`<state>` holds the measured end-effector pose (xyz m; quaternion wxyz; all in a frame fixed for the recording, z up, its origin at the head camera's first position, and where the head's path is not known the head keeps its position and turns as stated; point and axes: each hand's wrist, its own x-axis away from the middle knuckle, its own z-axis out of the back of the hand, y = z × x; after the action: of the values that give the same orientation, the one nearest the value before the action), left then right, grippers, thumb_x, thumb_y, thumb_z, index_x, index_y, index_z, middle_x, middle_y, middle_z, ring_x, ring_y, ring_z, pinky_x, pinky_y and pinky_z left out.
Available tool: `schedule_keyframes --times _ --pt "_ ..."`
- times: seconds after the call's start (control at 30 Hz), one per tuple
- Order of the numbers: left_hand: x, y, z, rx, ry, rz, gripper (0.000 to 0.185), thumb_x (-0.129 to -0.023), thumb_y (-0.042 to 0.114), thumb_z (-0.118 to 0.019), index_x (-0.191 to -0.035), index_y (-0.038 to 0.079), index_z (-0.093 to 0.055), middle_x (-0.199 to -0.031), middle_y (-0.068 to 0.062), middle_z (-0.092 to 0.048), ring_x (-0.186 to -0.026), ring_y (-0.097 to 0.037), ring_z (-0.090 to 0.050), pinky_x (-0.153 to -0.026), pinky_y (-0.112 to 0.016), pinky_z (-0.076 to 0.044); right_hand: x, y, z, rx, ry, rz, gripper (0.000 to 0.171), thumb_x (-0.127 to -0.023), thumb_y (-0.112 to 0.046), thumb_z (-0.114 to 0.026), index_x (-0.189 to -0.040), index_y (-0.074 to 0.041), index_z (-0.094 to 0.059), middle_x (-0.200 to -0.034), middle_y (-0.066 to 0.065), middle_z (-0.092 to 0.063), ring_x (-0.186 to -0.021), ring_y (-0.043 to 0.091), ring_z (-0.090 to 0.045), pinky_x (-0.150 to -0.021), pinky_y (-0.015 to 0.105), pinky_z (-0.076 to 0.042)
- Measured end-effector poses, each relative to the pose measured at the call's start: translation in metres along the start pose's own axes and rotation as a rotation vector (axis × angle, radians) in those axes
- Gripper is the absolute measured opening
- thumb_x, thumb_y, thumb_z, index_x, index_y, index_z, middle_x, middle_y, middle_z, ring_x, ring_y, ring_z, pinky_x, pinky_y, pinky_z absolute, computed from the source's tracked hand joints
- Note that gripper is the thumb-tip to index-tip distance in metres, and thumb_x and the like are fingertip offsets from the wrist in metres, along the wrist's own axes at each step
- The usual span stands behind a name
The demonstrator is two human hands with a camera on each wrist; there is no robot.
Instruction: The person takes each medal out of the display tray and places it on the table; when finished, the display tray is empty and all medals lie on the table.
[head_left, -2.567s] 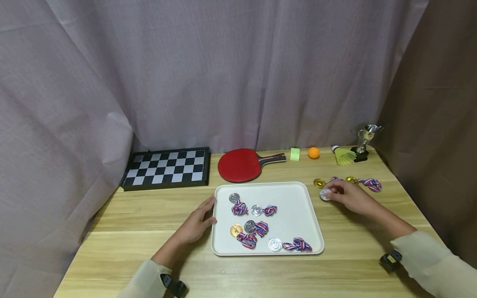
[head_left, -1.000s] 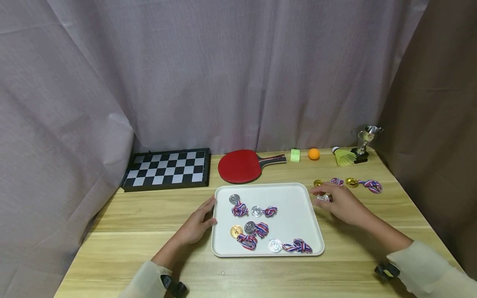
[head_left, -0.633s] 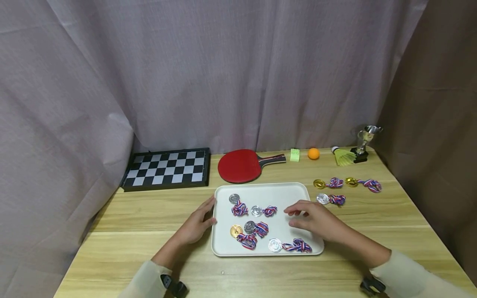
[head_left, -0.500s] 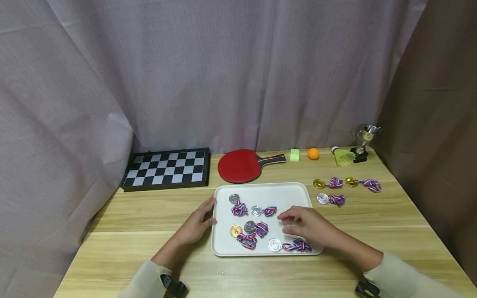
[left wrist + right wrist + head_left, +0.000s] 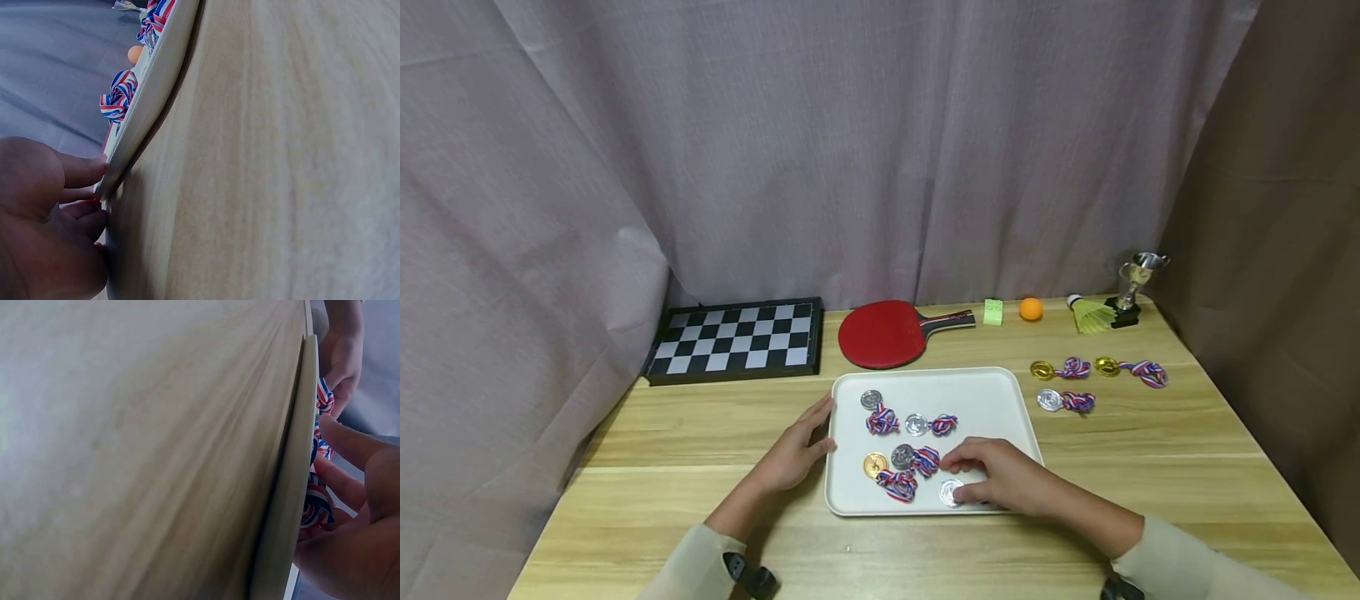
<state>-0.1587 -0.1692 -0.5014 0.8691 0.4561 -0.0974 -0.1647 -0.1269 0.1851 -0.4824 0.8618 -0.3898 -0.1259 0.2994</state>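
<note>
In the head view my left hand (image 5: 796, 452) rests along the left side of a white tray (image 5: 981, 387), its thumb at the rim. The left wrist view shows its fingertips against the tray's edge. My right hand (image 5: 1011, 479) is low over the tray's front right. Its thumb overlaps a silver medal (image 5: 949, 492), with the index finger spread apart from the thumb; the hand hides most of that medal's ribbon (image 5: 317, 503). Also in the tray lie a gold medal (image 5: 875, 465), a dark silver medal (image 5: 902, 456), another silver medal (image 5: 916, 424) and a small dark one (image 5: 871, 399).
Right of the tray lie a silver medal (image 5: 1049, 400) and two gold medals (image 5: 1042, 370). Behind stand or lie a chessboard (image 5: 737, 337), red table tennis bat (image 5: 882, 335), green block (image 5: 993, 312), orange ball (image 5: 1031, 309), shuttlecock (image 5: 1090, 315) and trophy cup (image 5: 1138, 283).
My right hand let go of a silver medal on the table right of the tray. It then moved left and forward-down over the tray's front medal. My left hand has stayed put.
</note>
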Motion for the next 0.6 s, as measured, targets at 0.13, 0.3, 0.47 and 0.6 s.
schedule_keyframes --times 0.13,0.3,0.47,0.6 --pt "0.0 -0.0004 0.0002 0.0 0.003 0.0 0.064 -0.101 -0.002 -0.059 -0.157 -0.009 -0.029 -0.169 -0.02 -0.024 -0.156 -0.036 -0.02 -0.128 -0.049 -0.017 0.0005 0.0023 -0.0011 0.011 -0.004 0.023 0.031 -0.084 -0.026 -0.086 -0.11 -0.014 -0.075 -0.105 -0.007 -0.07 -0.097 0.01 -0.064 -0.089 0.029 -0.055" --pt "-0.0002 -0.0007 0.0 0.001 0.0 -0.002 0.064 -0.101 -0.002 -0.059 -0.157 -0.009 -0.028 -0.169 -0.02 -0.023 -0.157 -0.036 -0.019 -0.128 -0.048 -0.017 0.002 0.0056 -0.0033 0.045 -0.015 0.04 0.026 -0.083 -0.025 -0.087 -0.104 -0.019 -0.074 -0.102 -0.01 -0.069 -0.098 0.008 -0.061 -0.089 0.029 -0.052" --pt "0.0 -0.0013 -0.0003 -0.003 0.001 -0.006 0.064 -0.101 -0.002 -0.059 -0.157 -0.009 -0.029 -0.169 -0.02 -0.024 -0.156 -0.037 -0.02 -0.127 -0.05 -0.017 0.0026 0.0045 -0.0038 0.077 -0.022 0.043 0.024 -0.083 -0.023 -0.087 -0.102 -0.022 -0.073 -0.102 -0.013 -0.067 -0.099 0.007 -0.059 -0.09 0.029 -0.051" --pt "0.0 -0.0013 -0.0003 -0.004 0.002 -0.004 0.064 -0.101 -0.001 -0.059 -0.157 -0.009 -0.029 -0.169 -0.02 -0.024 -0.156 -0.037 -0.02 -0.128 -0.049 -0.018 0.0028 0.003 -0.0034 0.096 -0.018 0.057 0.026 -0.081 -0.021 -0.087 -0.1 -0.023 -0.069 -0.098 -0.013 -0.064 -0.096 0.008 -0.057 -0.087 0.029 -0.05"
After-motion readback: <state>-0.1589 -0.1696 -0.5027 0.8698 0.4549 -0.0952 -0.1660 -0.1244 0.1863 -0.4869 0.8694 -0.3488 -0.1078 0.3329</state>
